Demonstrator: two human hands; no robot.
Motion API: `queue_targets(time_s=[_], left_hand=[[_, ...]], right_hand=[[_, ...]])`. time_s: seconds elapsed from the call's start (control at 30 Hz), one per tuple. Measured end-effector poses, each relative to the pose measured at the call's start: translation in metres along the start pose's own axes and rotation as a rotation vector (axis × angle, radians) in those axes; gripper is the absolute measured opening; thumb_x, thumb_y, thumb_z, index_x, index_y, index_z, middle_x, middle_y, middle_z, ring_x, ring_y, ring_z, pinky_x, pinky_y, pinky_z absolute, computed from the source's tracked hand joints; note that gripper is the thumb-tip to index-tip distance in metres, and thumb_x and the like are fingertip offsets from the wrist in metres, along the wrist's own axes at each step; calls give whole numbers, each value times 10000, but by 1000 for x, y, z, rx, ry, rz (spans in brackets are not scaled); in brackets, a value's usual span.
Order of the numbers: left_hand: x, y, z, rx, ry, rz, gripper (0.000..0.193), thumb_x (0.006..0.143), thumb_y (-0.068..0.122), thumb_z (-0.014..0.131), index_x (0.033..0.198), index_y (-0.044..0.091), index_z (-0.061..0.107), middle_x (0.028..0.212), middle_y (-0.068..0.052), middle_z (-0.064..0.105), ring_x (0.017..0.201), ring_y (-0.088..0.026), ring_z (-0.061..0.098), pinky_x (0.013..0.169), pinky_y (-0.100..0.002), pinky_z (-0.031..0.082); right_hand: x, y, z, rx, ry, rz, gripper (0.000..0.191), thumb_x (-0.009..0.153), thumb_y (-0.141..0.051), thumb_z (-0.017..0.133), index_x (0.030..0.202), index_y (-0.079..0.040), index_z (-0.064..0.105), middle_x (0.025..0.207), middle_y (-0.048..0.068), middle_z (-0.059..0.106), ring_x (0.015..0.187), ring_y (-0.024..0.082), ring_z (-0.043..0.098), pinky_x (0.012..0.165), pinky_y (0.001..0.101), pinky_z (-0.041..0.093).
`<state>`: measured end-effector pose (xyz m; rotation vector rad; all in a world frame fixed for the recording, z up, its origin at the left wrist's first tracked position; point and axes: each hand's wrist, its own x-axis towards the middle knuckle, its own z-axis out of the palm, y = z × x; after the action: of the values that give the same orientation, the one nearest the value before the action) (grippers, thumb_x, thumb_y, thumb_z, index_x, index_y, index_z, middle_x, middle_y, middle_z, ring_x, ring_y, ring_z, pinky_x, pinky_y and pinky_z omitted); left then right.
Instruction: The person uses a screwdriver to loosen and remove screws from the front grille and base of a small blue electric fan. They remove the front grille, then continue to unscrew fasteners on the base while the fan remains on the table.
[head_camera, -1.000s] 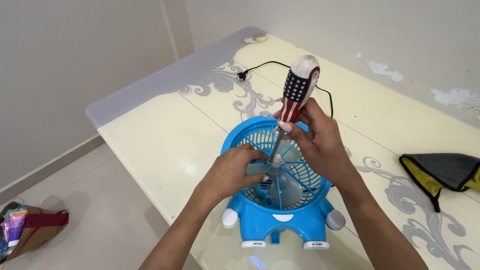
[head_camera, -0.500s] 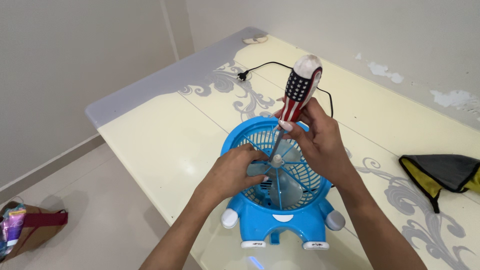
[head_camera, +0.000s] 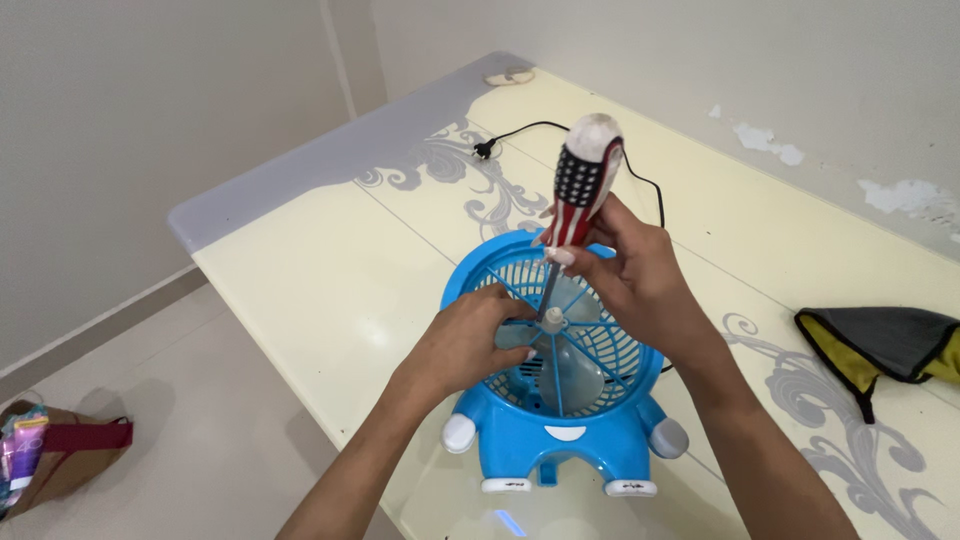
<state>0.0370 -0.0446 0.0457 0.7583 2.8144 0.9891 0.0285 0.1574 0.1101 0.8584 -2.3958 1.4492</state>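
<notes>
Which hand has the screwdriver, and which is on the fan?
The right hand grips the striped screwdriver, tip at the hub. The left hand holds no tool; it rests on the blue fan grille.

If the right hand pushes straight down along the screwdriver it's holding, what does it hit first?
Likely the white hub at the centre of the blue fan grille: the right hand aims the screwdriver there, and its tip already appears to touch.
</notes>
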Motion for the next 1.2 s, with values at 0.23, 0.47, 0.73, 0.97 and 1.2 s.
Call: queue_targets(time_s=[0.23,0.47,0.73,0.97,1.2], left_hand=[[-4,0,4,-41,53,14,435,732,174,838,1151,100,749,1115,-122,688,1048,-300,681,918,-411,531],[-4,1,9,-56,101,18,407,727,179,844,1123,121,767,1083,-133,684,1054,-317,667,927,-421,521],[-2,2,11,-51,101,-24,389,749,188,833,1128,123,770,1042,-135,686,1035,-311,667,920,-425,519],[-4,-6,9,-115,114,75,394,754,204,839,1121,87,760,1056,-130,691,1027,-314,670,912,-417,523],[22,-4,2,-534,134,223,402,881,147,723,1269,55,673,1245,-103,719,1141,-201,699,961,-337,555]], right_hand=[[-5,-6,17,-119,124,-51,313,955,-83,703,1225,15,579,1044,116,759,973,174,757,757,302,658],[-12,-13,26,-242,288,-20,301,958,-134,730,1184,17,600,980,117,760,892,175,776,690,305,657],[-17,-4,30,-198,308,-51,301,977,-141,709,1194,29,588,1027,117,750,964,179,774,752,308,641],[10,30,-22,252,-153,7,316,963,-103,683,1255,-3,617,1148,88,735,1129,183,720,1047,375,584],[53,64,-43,281,-391,75,379,864,-60,746,1235,-22,679,1106,92,760,1064,190,721,968,368,588]])
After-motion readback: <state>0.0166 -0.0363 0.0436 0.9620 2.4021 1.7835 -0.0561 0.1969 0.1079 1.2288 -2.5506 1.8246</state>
